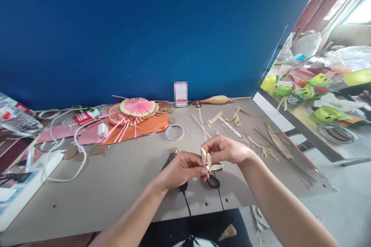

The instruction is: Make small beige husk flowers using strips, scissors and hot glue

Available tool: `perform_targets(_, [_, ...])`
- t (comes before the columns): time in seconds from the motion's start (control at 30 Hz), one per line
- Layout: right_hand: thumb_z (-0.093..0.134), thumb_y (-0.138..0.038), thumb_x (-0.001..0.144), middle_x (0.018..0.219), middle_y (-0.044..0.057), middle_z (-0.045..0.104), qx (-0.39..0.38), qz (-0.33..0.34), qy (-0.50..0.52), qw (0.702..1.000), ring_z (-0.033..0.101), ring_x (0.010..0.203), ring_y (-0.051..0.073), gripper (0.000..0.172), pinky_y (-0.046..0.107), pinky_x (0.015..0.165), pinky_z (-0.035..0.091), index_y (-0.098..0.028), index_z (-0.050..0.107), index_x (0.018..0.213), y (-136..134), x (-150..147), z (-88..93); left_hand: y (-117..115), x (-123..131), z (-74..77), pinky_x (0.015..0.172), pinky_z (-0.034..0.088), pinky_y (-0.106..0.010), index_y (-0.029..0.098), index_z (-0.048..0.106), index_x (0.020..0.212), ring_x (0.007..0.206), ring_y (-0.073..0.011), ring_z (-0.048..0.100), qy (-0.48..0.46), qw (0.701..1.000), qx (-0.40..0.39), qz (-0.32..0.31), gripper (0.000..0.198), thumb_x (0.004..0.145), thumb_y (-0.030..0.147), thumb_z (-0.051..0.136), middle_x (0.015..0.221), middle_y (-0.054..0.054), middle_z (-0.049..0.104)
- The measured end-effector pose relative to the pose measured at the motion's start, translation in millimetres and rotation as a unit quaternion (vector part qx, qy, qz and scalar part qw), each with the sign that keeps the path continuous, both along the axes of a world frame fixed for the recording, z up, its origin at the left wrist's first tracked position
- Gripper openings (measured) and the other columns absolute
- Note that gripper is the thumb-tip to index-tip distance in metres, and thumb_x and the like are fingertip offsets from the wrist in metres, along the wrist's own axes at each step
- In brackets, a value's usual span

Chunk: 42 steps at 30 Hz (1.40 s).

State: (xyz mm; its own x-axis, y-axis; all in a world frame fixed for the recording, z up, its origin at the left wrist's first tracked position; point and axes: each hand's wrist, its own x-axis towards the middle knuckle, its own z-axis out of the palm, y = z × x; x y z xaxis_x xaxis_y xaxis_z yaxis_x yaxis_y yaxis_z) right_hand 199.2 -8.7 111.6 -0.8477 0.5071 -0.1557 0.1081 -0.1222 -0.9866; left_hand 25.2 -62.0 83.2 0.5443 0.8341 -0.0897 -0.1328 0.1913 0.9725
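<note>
My left hand (181,168) and my right hand (227,150) meet above the near middle of the grey table (116,185). Between their fingertips they pinch a small piece made of folded pale leaf strips (208,161), with looped petals pointing up and to the right. Under the hands lies a black glue gun (171,160) with its cord running off the table's front edge, and black scissors (213,180) lie just below the folded piece.
Pink pleated paper fans (136,109) lie on orange paper (150,125) at the back. A clear tape ring (174,132), brown card discs, loose leaf strips (276,141) and thin sticks (292,162) lie around. A white cable and power strip (26,185) occupy the left.
</note>
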Motion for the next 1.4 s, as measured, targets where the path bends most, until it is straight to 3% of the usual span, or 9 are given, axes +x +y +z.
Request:
perform_targets(0.13, [0.058, -0.027, 0.073, 0.060, 0.001, 0.062, 0.002, 0.050, -0.012, 0.999, 0.053, 0.054, 0.011, 0.016, 0.018, 0.045, 0.033, -0.013, 0.063, 0.077, 0, 0, 4.7, -1, 1, -0.6, 0.062, 0.049, -0.029, 0.014, 0.062, 0.058, 0.056, -0.0142, 0.058, -0.019, 0.999, -0.025, -0.005, 0.019, 0.063, 0.031, 0.070, 0.059, -0.004, 0.061])
perform_targets(0.4, [0.057, -0.025, 0.074, 0.062, -0.001, 0.058, 0.088, -0.002, -0.019, 0.996, 0.053, 0.055, 0.010, 0.012, 0.019, 0.049, 0.041, -0.014, 0.063, 0.075, -2, -3, 5.1, -2, 1, -0.3, 0.057, 0.049, -0.026, 0.012, 0.063, 0.060, 0.054, -0.0126, 0.057, -0.045, 0.996, -0.072, 0.000, 0.022, 0.059, 0.031, 0.073, 0.060, -0.004, 0.060])
perform_targets(0.77, [0.056, -0.029, 0.076, 0.057, -0.002, 0.055, 0.046, 0.031, -0.024, 0.998, 0.042, 0.043, 0.006, 0.015, 0.017, 0.040, 0.036, -0.015, 0.061, 0.076, -3, -1, 8.5, -2, -1, -8.9, 0.054, 0.048, -0.025, 0.013, 0.060, 0.060, 0.052, -0.0118, 0.056, -0.067, 0.993, -0.092, -0.004, 0.023, 0.061, 0.033, 0.072, 0.061, -0.004, 0.058])
perform_targets(0.83, [0.059, -0.030, 0.074, 0.055, -0.003, 0.053, 0.012, -0.030, 0.009, 0.999, 0.044, 0.042, 0.006, 0.014, 0.017, 0.039, 0.036, -0.015, 0.059, 0.074, -2, -2, 1.0, -2, 0, -11.2, 0.054, 0.048, -0.025, 0.013, 0.060, 0.061, 0.051, -0.0114, 0.056, -0.069, 0.994, -0.085, 0.002, 0.023, 0.061, 0.033, 0.071, 0.059, -0.003, 0.059])
perform_targets(0.9, [0.062, -0.031, 0.071, 0.052, -0.005, 0.049, -0.033, -0.155, 0.075, 0.985, 0.043, 0.038, 0.005, 0.016, 0.017, 0.037, 0.036, -0.016, 0.057, 0.071, -2, -4, -10.2, -1, 1, -13.8, 0.055, 0.048, -0.024, 0.013, 0.060, 0.062, 0.051, -0.0110, 0.056, -0.072, 0.995, -0.063, 0.041, 0.021, 0.063, 0.032, 0.070, 0.059, -0.003, 0.061])
perform_targets(1.0, [0.065, -0.032, 0.069, 0.049, -0.007, 0.045, -0.095, -0.337, 0.155, 0.924, 0.038, 0.033, 0.004, 0.021, 0.018, 0.037, 0.038, -0.017, 0.051, 0.063, -7, -10, -27.1, 2, 4, -16.4, 0.060, 0.050, -0.025, 0.013, 0.061, 0.065, 0.056, -0.0115, 0.058, -0.048, 0.986, -0.009, 0.160, 0.019, 0.068, 0.031, 0.066, 0.062, -0.002, 0.062])
perform_targets(1.07, [0.068, -0.031, 0.066, 0.051, -0.007, 0.046, -0.106, -0.408, 0.167, 0.892, 0.040, 0.035, 0.004, 0.022, 0.018, 0.038, 0.039, -0.017, 0.051, 0.062, -13, -14, -35.2, 3, 6, -16.3, 0.063, 0.050, -0.025, 0.013, 0.062, 0.068, 0.060, -0.0130, 0.060, -0.003, 0.971, 0.032, 0.235, 0.019, 0.070, 0.032, 0.063, 0.063, -0.003, 0.064])
perform_targets(1.2, [0.068, -0.031, 0.066, 0.053, -0.005, 0.049, -0.077, -0.458, 0.161, 0.871, 0.045, 0.041, 0.006, 0.020, 0.019, 0.041, 0.038, -0.017, 0.055, 0.065, -30, -22, -43.6, 3, 8, -15.0, 0.063, 0.049, -0.024, 0.013, 0.063, 0.069, 0.064, -0.0155, 0.062, 0.091, 0.938, 0.116, 0.313, 0.020, 0.074, 0.032, 0.059, 0.064, -0.003, 0.066])
perform_targets(1.4, [0.064, -0.030, 0.071, 0.053, -0.004, 0.051, 0.005, -0.467, 0.136, 0.874, 0.045, 0.044, 0.007, 0.017, 0.020, 0.045, 0.038, -0.017, 0.055, 0.065, -43, -31, -45.0, 3, 9, -19.2, 0.062, 0.047, -0.022, 0.014, 0.064, 0.070, 0.065, -0.0149, 0.061, 0.133, 0.918, 0.175, 0.331, 0.018, 0.076, 0.029, 0.056, 0.068, -0.003, 0.067])
